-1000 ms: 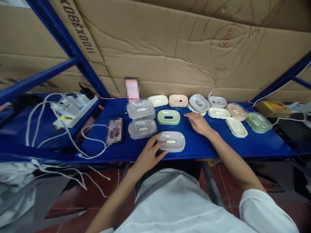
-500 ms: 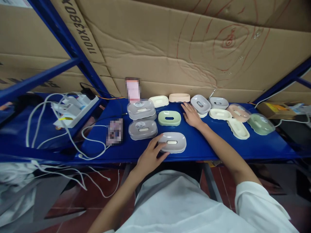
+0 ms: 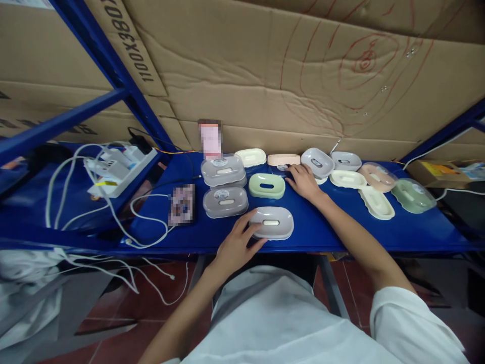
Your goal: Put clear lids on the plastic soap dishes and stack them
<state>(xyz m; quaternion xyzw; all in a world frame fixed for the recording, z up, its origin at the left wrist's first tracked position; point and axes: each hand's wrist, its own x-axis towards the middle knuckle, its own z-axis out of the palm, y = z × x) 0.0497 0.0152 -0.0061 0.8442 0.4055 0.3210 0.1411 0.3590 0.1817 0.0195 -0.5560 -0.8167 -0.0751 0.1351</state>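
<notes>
Peach dish [image 3: 283, 160], perhaps fingertip-covered.

The soap dishes [image 3: 271, 222] look like smooth plastic, some lids [image 3: 226, 201] translucent. The shelf [image 3: 333, 230] at 6 o'clock is glossy blue painted metal; behind, matt creased cardboard [image 3: 265, 76].

Blue metal surface [image 3: 341, 230] runs across mid-frame, set in a blue steel rack: diagonal post [image 3: 109, 71] at 10 o'clock, another strut [image 3: 447, 134] at 3. Brown cardboard sheets [image 3: 265, 65] line the back from 9 to 3, with red pen scribbles [image 3: 364, 55] at 1 o'clock. Floor [image 3: 121, 308] at 7 o'clock is dark red tile. Light is dim, cool and even.
</notes>
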